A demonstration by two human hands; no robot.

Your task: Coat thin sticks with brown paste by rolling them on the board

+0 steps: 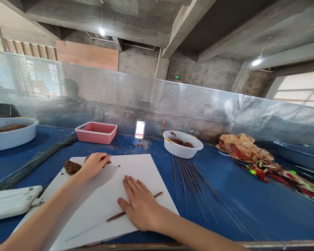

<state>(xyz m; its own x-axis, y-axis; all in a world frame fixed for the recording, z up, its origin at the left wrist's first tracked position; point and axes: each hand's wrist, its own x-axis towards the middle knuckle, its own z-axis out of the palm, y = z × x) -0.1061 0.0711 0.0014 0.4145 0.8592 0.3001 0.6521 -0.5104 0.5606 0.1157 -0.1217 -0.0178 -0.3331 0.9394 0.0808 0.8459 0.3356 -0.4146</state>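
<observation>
On the white board (104,195), my right hand (141,205) lies flat with its fingers stretched. Under its palm is an incense stick (116,216), its brown coated part showing on both sides and its thin bare end running to the lower left. Near the board's far left corner, my left hand (95,165) is closed, fingers curled on a small piece of brown dough (108,161), partly hidden by them. Beside that wrist sits a larger lump of brown dough (72,167). A few crumbs are scattered close by.
Several coated sticks (189,177) lie right of the board, below a white basin (181,148) with brown lumps. A pink bin (96,134), bare stick bundle (39,157) and white device (14,202) are left. Crumpled paper (243,146) lies right; a perforated metal screen (199,104) stands behind.
</observation>
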